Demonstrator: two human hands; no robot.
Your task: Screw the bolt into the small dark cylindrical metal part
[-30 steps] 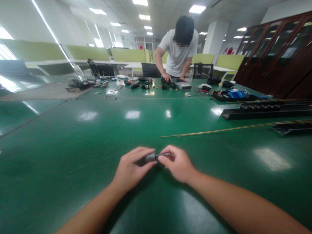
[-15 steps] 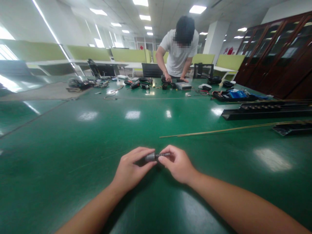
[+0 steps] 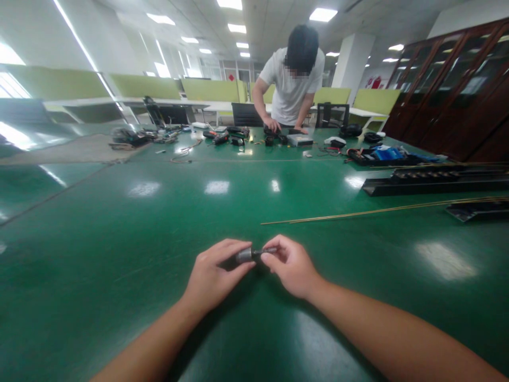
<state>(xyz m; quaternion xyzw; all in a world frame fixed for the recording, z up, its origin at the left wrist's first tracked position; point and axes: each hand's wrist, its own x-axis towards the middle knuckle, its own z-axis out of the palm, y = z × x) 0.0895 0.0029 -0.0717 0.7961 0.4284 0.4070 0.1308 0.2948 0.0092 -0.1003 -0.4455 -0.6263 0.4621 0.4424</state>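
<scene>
Low in the middle of the view, my left hand has its thumb and fingers closed round a short grey metal cylinder. A thin dark grooved shaft extends from the cylinder's right end. The thumb and fingertips of my right hand pinch this shaft near its outer end. Cylinder and shaft lie roughly level, in line, just above the green table. Fingers partly hide both parts, and whether the two are joined is too small to tell.
Thin brass rods and black metal channels lie to the right. Across the table, a person in a white shirt leans over tools. A black tray with blue items is at the far right, and cables lie far left.
My right hand has shifted very slightly right and up along the shaft. My left hand holds the cylinder almost unchanged. The person opposite has moved one hand slightly.
</scene>
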